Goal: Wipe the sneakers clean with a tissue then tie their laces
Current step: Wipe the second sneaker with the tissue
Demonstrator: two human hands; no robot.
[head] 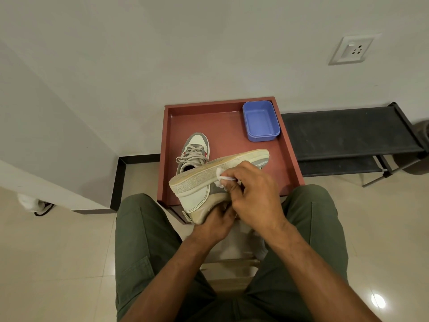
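At centre frame, the right hand (253,194) pinches a tissue (224,178) against the tilted sneaker (204,182), which the left hand (216,223) grips from beneath. The second sneaker (193,152) stands on the red tray (227,133), laces apparently loose; wiping looks underway, tying remains.

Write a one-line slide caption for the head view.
Right hand wipes a held grey-and-white sneaker's sole edge with white tissue; left hand grips its heel.

One sneaker (193,152) stands on the tray (232,126), a tub (260,120) at its far right corner, a rack (348,133) right of the tray
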